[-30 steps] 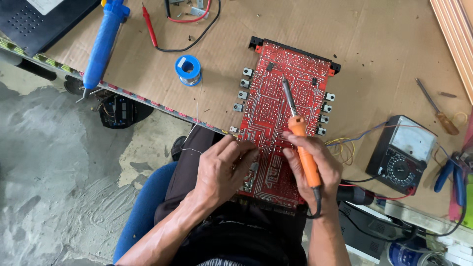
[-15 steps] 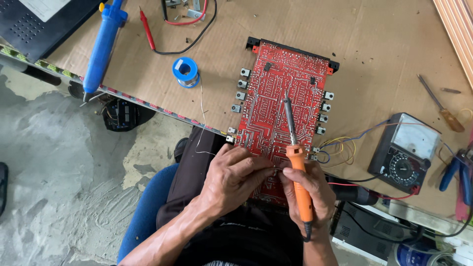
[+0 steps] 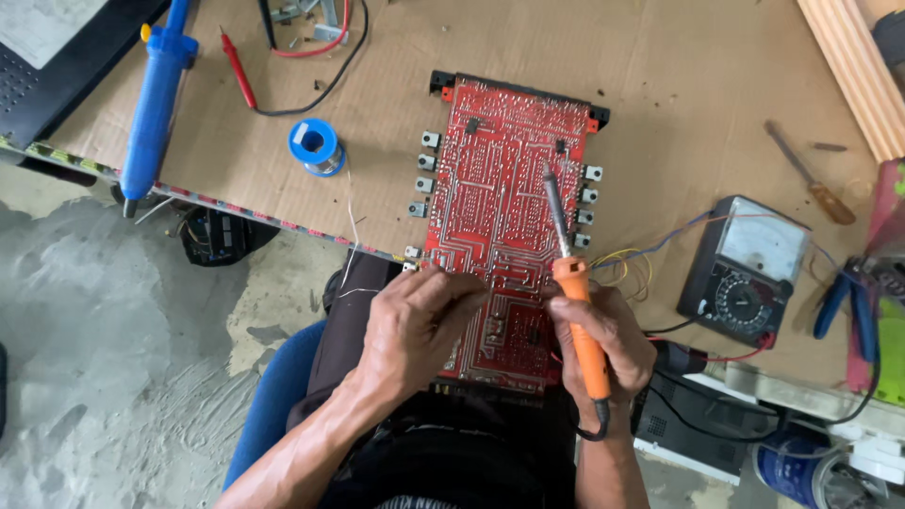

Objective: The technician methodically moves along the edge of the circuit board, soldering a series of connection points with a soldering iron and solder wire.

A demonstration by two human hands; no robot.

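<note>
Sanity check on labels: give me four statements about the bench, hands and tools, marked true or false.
1. The right hand holds an orange-handled soldering iron. True.
2. The left hand holds the blue desoldering pump. False: the pump lies on the cardboard, far from both hands.
3. The red circuit board lies solder side up. True.
4. The multimeter sits left of the board. False: it sits to its right.

1 head view, looking steeply down, close over workbench point(image 3: 660, 85) edge and lap.
</note>
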